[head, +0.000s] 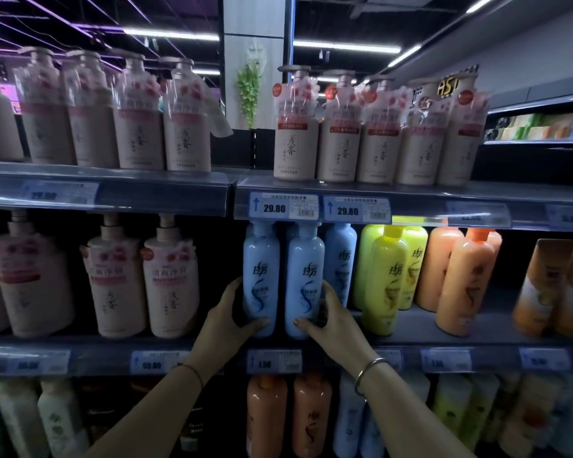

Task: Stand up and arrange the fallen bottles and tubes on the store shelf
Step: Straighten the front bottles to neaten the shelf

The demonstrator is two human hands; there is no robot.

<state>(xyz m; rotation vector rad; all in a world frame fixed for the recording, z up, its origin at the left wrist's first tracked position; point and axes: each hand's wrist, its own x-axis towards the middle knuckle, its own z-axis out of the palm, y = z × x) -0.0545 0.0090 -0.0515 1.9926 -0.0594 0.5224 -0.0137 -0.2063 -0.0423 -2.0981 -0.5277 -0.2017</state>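
On the grey metal middle shelf (420, 320), at its front edge, two tall pale blue plastic bottles are recorded standing upright and just beside each other: the left blue bottle (261, 276) and the right blue bottle (305, 279).

The left blue bottle is held low on its body by the left grip (226, 313), with the thumb laid across the front and the fingers wrapped round the outer side. The right blue bottle is held likewise by the right grip (333, 320), thumb on the front and fingers curled round the far side. A thin cord bracelet (192, 371) is noted on the left wrist and a silver metal bangle (368, 375) on the right.

Further back on the middle shelf, a third pale blue bottle (341, 256) is seen upright. Toward the shelf's right end, yellow-green plastic bottles (386, 279) and orange plastic bottles (460, 279) are ranged upright. Toward its left end, beige pump bottles with pink labels (171, 285) are seen.

Above the middle shelf, a blue-and-white price label reading 29.80 (283, 206) is fixed to the upper rail. Print on most other labels is too blurred to read.
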